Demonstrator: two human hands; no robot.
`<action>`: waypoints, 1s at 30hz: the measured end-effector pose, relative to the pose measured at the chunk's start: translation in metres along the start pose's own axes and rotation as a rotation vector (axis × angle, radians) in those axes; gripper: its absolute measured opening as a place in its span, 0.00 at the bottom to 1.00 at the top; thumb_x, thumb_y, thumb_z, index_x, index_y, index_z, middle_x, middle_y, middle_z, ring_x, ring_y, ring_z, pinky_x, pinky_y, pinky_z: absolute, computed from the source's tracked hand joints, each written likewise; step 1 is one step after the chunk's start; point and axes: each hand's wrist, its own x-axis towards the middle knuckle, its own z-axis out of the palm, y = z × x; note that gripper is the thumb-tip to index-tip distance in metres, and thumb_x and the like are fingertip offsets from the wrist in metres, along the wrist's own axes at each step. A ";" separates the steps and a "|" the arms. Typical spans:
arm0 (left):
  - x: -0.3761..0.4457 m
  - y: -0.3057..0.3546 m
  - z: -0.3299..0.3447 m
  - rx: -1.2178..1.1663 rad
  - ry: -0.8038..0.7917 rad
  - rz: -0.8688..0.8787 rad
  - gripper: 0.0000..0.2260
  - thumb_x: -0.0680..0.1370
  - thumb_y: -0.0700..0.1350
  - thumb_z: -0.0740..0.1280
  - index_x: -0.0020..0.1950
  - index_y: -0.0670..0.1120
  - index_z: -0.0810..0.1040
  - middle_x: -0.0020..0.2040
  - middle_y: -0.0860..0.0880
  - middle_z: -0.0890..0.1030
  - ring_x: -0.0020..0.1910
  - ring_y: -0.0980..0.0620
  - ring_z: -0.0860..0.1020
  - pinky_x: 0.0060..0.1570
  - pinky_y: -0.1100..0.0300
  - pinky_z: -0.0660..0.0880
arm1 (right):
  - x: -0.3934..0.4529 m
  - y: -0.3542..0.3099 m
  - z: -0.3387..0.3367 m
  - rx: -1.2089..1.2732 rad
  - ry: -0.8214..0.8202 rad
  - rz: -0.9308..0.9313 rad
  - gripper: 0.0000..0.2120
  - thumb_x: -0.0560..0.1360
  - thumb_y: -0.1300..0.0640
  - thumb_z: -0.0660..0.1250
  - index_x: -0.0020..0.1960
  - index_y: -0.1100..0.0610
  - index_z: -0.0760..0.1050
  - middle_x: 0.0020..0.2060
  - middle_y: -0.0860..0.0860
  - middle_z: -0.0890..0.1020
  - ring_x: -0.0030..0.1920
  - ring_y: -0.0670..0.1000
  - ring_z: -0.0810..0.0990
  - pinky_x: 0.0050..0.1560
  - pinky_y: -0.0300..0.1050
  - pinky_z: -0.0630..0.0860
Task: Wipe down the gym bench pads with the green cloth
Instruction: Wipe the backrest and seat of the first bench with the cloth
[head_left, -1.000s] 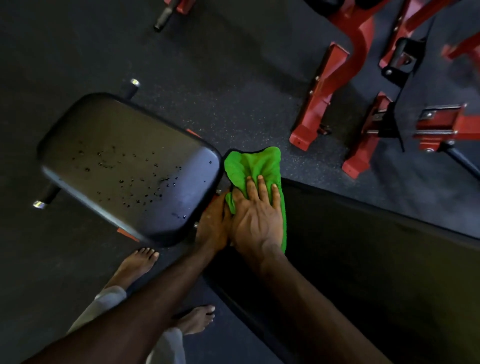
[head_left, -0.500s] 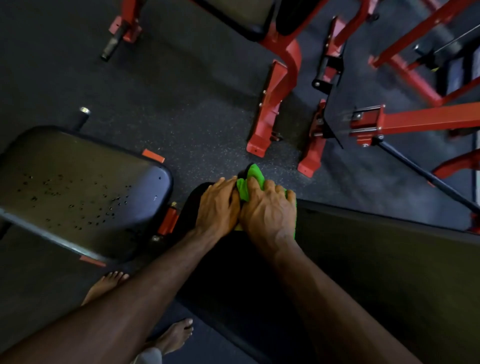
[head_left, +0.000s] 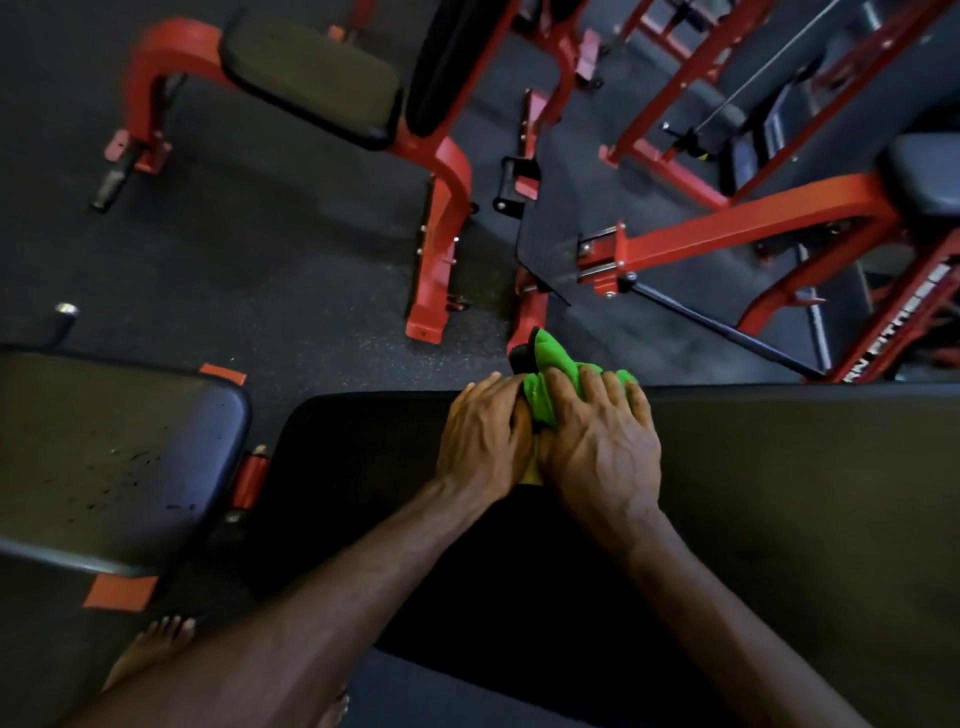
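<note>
The green cloth (head_left: 550, 379), spread flat a second ago, is now bunched at the long pad's (head_left: 779, 493) twelve-o'clock edge. My left hand (head_left: 483, 441) and right hand (head_left: 597, 441) grip it together; the seat pad (head_left: 104, 457) at nine o'clock, speckled with droplets, awaits wiping.

Bright green cloth (head_left: 548, 384) on a black pad (head_left: 779, 467). Dark pad (head_left: 104, 457) speckled with black droplets. Red frames (head_left: 441, 228), speckled dark floor (head_left: 260, 249).
</note>
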 end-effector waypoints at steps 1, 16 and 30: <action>0.001 0.011 0.005 -0.019 0.006 0.020 0.27 0.80 0.56 0.50 0.66 0.44 0.80 0.65 0.41 0.82 0.71 0.42 0.75 0.74 0.45 0.66 | -0.005 0.010 -0.006 0.002 0.021 0.012 0.20 0.86 0.42 0.55 0.76 0.46 0.65 0.73 0.54 0.71 0.75 0.57 0.67 0.80 0.56 0.55; -0.023 0.073 0.016 -0.132 0.049 0.267 0.20 0.82 0.52 0.61 0.70 0.48 0.81 0.73 0.46 0.77 0.74 0.49 0.72 0.75 0.49 0.67 | -0.099 0.084 -0.033 0.033 0.230 0.014 0.29 0.78 0.52 0.62 0.79 0.53 0.68 0.81 0.59 0.62 0.81 0.64 0.59 0.79 0.65 0.57; -0.147 -0.130 -0.040 0.064 0.223 -0.217 0.23 0.85 0.54 0.55 0.73 0.43 0.77 0.72 0.45 0.78 0.72 0.48 0.74 0.71 0.48 0.71 | -0.108 -0.112 0.100 0.077 -0.075 -0.380 0.33 0.75 0.46 0.61 0.80 0.52 0.68 0.80 0.59 0.64 0.81 0.62 0.62 0.79 0.60 0.52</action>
